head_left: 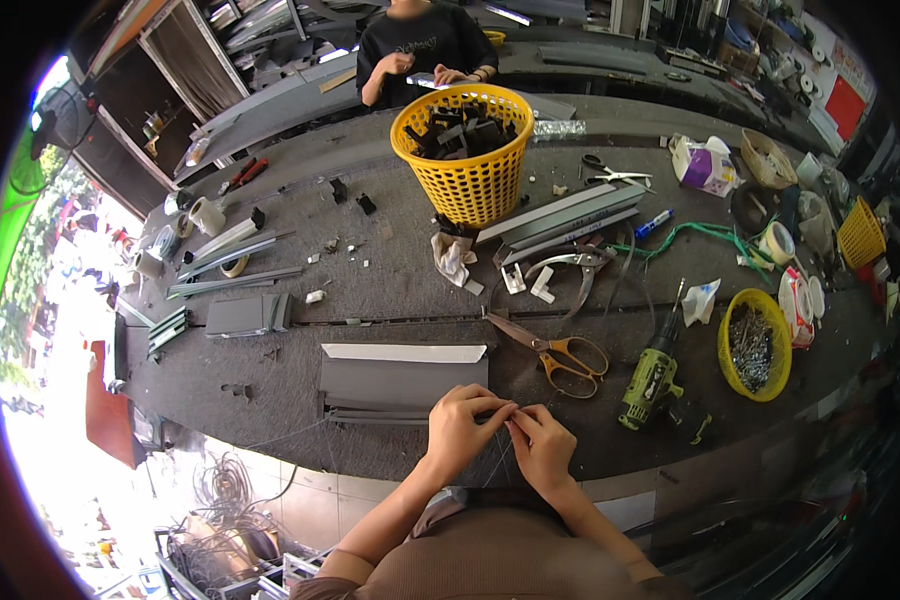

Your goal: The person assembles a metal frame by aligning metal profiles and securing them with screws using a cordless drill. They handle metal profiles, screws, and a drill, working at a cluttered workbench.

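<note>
My left hand (463, 425) and my right hand (542, 443) meet at the near edge of the grey workbench (370, 290), fingertips pinched together on a thin wire or cord (510, 420) that is hard to make out. Just left of my hands lies a flat grey metal profile piece (402, 382) with a white strip along its far edge. Orange-handled scissors (555, 352) lie open just beyond my right hand. A green cordless drill (652, 378) rests to the right.
A yellow basket of black parts (465, 150) stands mid-bench, with another person (420, 45) behind it. Grey metal rails (560, 222), snips (570, 268), a yellow bowl of screws (753, 345), tape rolls (205, 215) and small scissors (610, 172) lie around. Cable coils (220, 490) sit on the floor.
</note>
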Available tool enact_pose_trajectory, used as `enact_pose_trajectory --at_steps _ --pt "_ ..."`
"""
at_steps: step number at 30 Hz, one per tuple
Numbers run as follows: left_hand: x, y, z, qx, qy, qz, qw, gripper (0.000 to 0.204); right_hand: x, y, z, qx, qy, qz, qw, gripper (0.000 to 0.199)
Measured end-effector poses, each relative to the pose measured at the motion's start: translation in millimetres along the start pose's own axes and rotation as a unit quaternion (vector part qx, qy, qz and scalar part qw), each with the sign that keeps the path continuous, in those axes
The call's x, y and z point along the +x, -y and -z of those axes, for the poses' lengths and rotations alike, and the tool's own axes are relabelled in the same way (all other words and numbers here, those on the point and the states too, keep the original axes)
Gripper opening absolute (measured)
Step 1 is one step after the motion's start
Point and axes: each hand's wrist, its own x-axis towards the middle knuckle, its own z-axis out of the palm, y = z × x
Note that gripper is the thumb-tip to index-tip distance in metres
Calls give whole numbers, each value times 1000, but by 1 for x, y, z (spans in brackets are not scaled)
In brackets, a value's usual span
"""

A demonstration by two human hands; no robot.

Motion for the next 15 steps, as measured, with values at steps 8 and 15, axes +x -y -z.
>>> enact_pose_trajectory --at_steps 8,15 --pt "-7 -1 7 -110 -36 -94 989 11 8 15 40 168 96 -90 977 28" --pt "2 -4 -3 -420 26 48 906 37 25 15 34 414 39 -107 903 13"
